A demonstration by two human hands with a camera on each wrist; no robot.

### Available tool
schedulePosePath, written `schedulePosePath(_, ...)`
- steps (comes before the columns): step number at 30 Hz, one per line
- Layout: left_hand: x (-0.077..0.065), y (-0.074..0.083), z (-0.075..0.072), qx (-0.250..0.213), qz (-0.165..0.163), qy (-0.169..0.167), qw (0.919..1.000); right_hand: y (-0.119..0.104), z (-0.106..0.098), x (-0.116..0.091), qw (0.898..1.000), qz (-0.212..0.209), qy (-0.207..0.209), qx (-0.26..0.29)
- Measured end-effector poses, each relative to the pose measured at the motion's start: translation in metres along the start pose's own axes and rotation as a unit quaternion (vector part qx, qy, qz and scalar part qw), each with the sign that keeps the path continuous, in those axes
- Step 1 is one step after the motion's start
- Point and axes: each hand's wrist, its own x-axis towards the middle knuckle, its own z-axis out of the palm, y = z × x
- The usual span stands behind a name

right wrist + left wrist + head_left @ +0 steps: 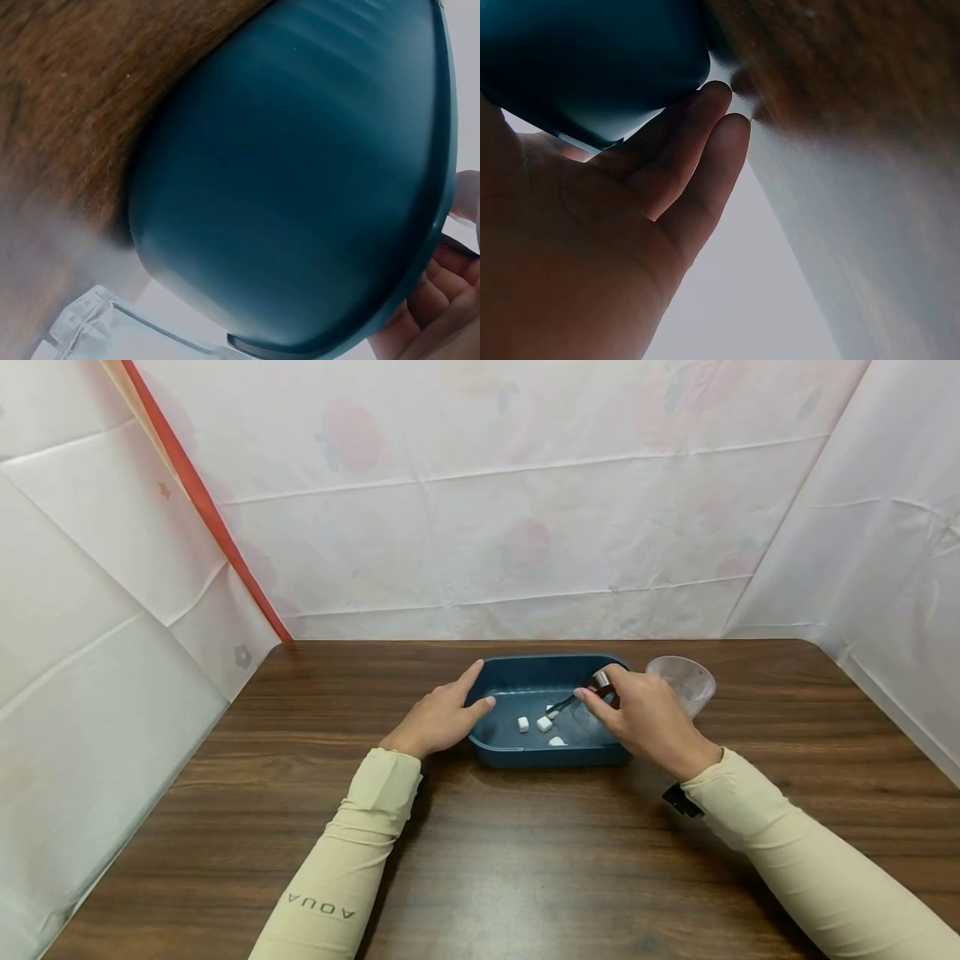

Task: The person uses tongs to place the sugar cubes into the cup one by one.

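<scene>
A dark blue rectangular basin (555, 757) stands on the table with several small white cubes (522, 724) on its floor. My left hand (435, 718) holds the basin's left end, thumb over the rim and fingers along the outer wall. In the left wrist view, the fingertips (718, 94) lie against the basin's underside corner. Over the basin's right end, my right hand (651, 714) pinches small dark tongs (570, 699) with a shiny metal bend. Their tips point down at the white cubes near the middle. The right wrist view shows mostly the basin's outer wall (285, 180).
A clear bowl (693, 681) stands to the right of the basin, partly behind my right hand. The brown wooden table (480, 852) ends at a white patterned sheet (450, 527) at the back. More sheeting hangs on the left and right.
</scene>
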Motion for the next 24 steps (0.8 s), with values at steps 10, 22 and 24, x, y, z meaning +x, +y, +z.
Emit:
schedulePosePath(10, -0.0006, 0.0017, -0.001, 0.002, -0.003, -0.001, 1.0, -0.0003, -0.0004, -0.0004, 1.0, 0.008, -0.021, 0.003)
schedulePosePath(22, 0.0014, 0.0003, 0.0, 0.001, -0.003, 0.0, 1.0, -0.0009, -0.0059, 0.0005, 0.997, 0.035, -0.046, -0.05)
schedulePosePath(24, 0.0014, 0.0002, 0.0001, 0.002, -0.003, -0.001, 1.0, -0.0015, -0.0056, 0.0005, 0.997, 0.031, -0.047, -0.051)
